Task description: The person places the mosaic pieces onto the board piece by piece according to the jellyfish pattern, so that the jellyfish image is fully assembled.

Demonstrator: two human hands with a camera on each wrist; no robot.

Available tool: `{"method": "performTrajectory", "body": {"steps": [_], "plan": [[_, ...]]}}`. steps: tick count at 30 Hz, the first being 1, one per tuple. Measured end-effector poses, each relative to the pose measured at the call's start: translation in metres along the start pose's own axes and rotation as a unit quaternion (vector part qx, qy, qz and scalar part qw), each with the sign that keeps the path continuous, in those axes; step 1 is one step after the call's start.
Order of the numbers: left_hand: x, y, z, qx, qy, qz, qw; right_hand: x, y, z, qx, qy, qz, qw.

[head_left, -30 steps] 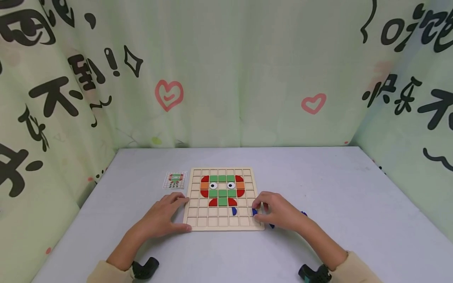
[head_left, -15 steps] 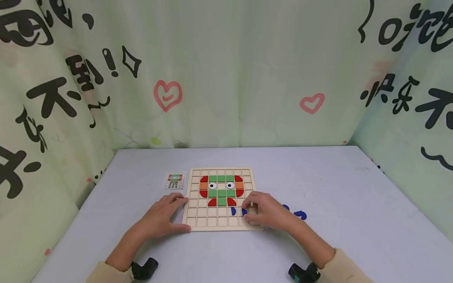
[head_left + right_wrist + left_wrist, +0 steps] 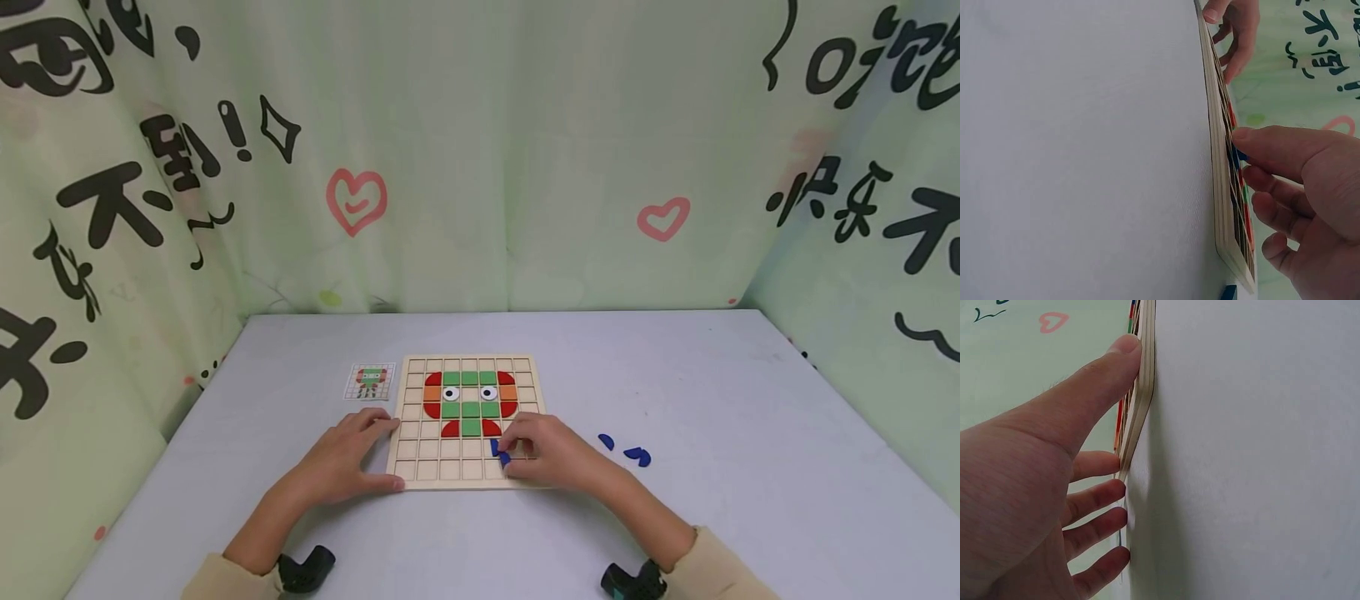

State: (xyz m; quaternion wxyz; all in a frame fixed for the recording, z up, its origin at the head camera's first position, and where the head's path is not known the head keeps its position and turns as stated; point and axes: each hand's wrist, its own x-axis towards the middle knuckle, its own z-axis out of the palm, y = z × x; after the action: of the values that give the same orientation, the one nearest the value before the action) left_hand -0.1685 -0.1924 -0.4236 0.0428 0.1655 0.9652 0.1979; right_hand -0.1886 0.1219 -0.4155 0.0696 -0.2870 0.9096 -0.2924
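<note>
A square wooden grid board (image 3: 420, 471) lies on the table, bearing green, red and orange tiles and two eye tiles. My right hand (image 3: 551, 450) is over its lower right part, pinching a blue half-round tile (image 3: 505, 459) between thumb and index finger; the same tile (image 3: 1242, 155) shows in the right wrist view. Just beside it, another blue half-round tile (image 3: 494, 447) lies in a cell under the red and green row. My left hand (image 3: 341, 462) rests against the board's left edge, fingers extended, with the thumb (image 3: 1125, 345) on the near left corner.
A small printed pattern card (image 3: 370, 382) lies left of the board. Several loose blue tiles (image 3: 606, 442) are on the white table (image 3: 675, 375) to the right. Pale green curtains (image 3: 510, 167) with writing surround the table.
My right hand has moved left across the board with the blue tile, coming near the blue tile in the cell. Loose blue tiles at the right are now uncovered. The left hand stays put.
</note>
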Motion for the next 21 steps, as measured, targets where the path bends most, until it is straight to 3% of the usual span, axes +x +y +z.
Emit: {"method": "performTrajectory", "body": {"steps": [21], "plan": [[0.0009,-0.001,0.0004,-0.001,0.001,0.005,1.0,0.0004,-0.0014,0.005,0.004,-0.009,-0.002,0.9999]]}}
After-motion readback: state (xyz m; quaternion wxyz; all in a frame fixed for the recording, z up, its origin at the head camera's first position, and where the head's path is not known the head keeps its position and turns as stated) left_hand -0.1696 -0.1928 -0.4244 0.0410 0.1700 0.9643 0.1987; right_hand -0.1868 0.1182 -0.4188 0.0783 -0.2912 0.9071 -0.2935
